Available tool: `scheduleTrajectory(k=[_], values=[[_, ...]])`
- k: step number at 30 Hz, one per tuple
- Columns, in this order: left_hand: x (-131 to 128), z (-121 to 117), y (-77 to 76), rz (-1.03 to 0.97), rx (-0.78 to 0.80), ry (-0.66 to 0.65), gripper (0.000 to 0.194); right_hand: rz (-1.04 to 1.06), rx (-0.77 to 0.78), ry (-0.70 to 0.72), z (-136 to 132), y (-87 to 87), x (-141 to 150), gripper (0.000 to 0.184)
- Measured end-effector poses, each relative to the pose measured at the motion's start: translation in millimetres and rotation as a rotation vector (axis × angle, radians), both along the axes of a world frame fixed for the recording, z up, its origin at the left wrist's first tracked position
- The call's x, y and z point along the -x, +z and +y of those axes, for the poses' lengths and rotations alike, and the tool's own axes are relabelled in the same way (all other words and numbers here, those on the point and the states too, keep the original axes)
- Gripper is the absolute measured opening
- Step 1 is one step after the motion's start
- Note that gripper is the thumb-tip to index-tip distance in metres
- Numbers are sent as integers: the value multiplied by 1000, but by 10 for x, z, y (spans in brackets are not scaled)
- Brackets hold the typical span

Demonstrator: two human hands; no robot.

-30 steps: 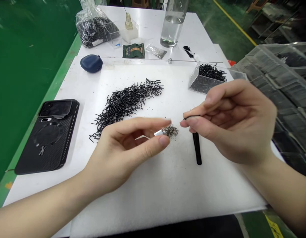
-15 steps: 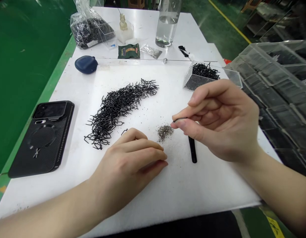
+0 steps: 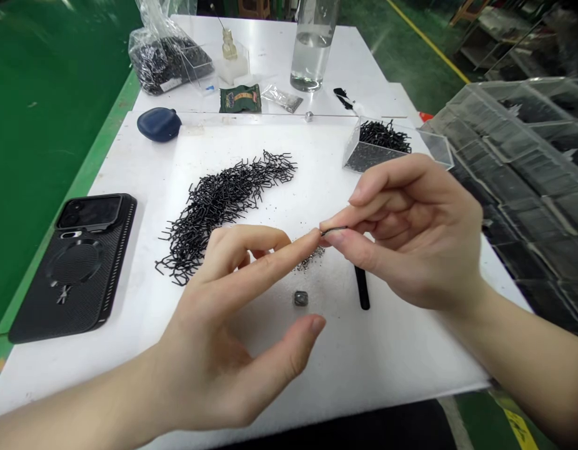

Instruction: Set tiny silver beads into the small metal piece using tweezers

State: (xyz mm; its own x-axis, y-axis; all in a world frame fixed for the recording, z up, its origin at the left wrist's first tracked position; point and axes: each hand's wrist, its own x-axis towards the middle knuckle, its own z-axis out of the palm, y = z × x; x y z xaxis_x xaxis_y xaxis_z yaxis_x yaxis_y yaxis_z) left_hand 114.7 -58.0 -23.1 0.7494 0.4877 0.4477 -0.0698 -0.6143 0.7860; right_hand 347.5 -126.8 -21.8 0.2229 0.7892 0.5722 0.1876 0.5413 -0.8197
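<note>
Between its thumb and index finger, my right hand [image 3: 410, 231] pinches a thin black bent piece [image 3: 336, 229]. My left hand [image 3: 232, 312] has its fingers apart, and a fingertip touches the near end of that piece. Below the left fingers, a small grey, glassy square block [image 3: 300, 299] lies on the white mat [image 3: 363, 369]. A little pile of tiny metallic bits [image 3: 309, 260] is partly covered by the left fingers. Beyond the left hand spreads a heap of black forked wire pieces [image 3: 223, 200]. A black slim tool [image 3: 362, 287], partly hidden, lies under the right hand.
At the left lies a black phone [image 3: 77, 269], with a dark blue rounded object [image 3: 158, 124] behind it. A clear box [image 3: 373, 156] holds black pieces. Further back stand a water bottle [image 3: 312, 59] and a plastic bag [image 3: 160, 59]. Stacked clear drawers [image 3: 527, 169] line the right.
My left hand has opened, its thumb dropping away and a finger reaching to the piece in my right hand. The grey block now shows on the mat. My right hand keeps its pinch.
</note>
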Motion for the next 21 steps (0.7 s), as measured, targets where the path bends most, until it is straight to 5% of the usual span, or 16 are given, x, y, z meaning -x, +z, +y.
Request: scheduleTrajectory(k=[21], values=[[-2,124,62,24,104,-79,69,14,43,-48,-38,61,30,43]])
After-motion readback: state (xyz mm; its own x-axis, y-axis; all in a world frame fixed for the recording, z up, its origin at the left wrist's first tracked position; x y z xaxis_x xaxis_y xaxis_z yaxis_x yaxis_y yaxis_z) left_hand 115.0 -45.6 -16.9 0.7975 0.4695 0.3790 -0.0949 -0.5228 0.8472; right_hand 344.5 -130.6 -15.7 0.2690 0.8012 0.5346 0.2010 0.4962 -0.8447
